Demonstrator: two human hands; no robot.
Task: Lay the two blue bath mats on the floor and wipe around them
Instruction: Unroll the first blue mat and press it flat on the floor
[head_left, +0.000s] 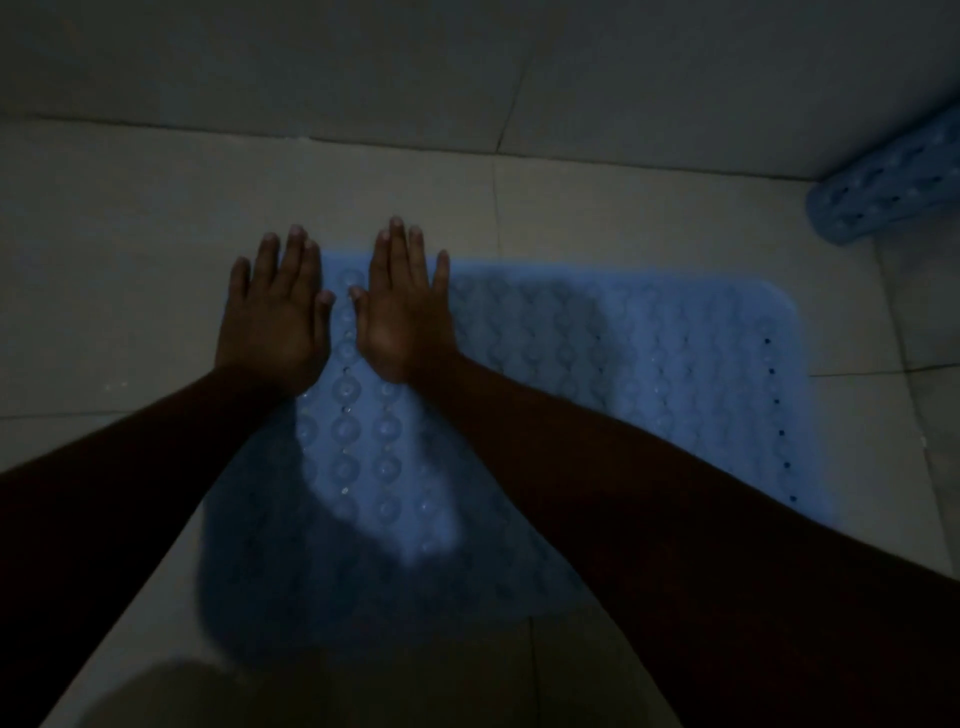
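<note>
Blue bumpy plastic is lying under both palms. The left hand (275, 317) is resting flat, grasping nothing, its fingers straight and slightly spread, at the far left corner of the flat blue bath mat (649, 364), which is covered in rows of round bumps and small holes. Whether its palm is touching the mat or the floor just beside the edge is too dim to tell. The right hand (405, 312) is pressing flat just beside it, also released and straight-fingered, thumbs nearly meeting, fingertips reaching past the mat's far edge. Both bare forearms are stretching in from the near side, shadowing the mat's near left part. The mat is lying spread on the pale tiled floor (130, 260), extending right. Well apart, in the far right corner, the rolled blue bath mat (893, 192) is lying against the grey tiled wall (363, 62).
</note>
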